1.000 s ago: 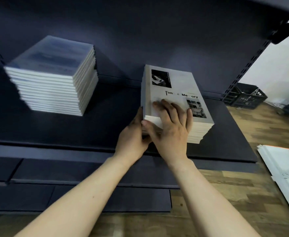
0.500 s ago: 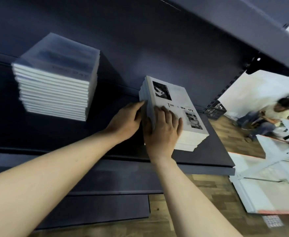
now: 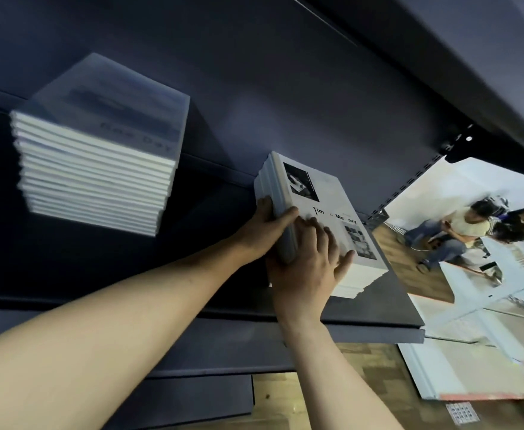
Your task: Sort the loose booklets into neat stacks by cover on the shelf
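Two stacks of booklets on the dark shelf (image 3: pixel 387 315): a taller blurred stack (image 3: pixel 99 150) with a bluish cover in the upper left of the frame, and a white stack (image 3: pixel 332 218) in the centre, its top cover showing a dark photo and printed letters. Well apart from each other, with bare shelf between. Both hands at the near left corner of the white stack, directly in front of the arms. Long axis of this stack running from the upper left toward the lower right of the frame, so away from the hands and a little to the right. Left hand (image 3: pixel 263 231) against the left side of the stack, fingers straight and pressing the edges flat, thumb over the top edge. Right hand (image 3: pixel 310 265) lying flat on the top cover, fingers spread and relaxed, pressing down, not curled around anything. Both arms stretched forward and upward from the lower edge of the frame, the left one crossing from the lower left. Probably squaring the stack; lower booklets at the right front corner looking slightly stepped, so likely needing a push from that side next.
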A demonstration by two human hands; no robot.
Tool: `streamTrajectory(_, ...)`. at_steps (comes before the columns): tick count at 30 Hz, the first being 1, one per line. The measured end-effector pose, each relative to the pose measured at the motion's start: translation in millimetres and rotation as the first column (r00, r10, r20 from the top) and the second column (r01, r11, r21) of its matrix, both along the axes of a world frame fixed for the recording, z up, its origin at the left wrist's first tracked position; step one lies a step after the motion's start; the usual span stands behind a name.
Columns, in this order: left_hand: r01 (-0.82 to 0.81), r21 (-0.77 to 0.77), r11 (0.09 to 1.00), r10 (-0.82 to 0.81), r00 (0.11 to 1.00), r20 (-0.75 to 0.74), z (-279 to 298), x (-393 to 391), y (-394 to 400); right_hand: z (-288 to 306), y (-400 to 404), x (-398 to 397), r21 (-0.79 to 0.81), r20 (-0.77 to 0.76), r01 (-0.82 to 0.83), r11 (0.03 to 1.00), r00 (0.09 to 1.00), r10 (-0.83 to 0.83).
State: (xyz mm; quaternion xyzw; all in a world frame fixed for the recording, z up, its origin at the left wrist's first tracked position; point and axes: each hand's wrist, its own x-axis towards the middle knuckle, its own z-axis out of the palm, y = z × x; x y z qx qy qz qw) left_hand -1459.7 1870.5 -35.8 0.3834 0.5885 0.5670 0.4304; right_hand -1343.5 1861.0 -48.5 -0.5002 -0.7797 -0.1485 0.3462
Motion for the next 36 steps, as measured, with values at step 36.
streamTrajectory(36, -0.243, 0.194, 0.95, 0.135, 0.884, 0.447, 27.9, -217.2, -236.4, 55.3, -191.0, -256.4, -0.248, -0.07, -0.333, 0.91, 0.943, 0.326)
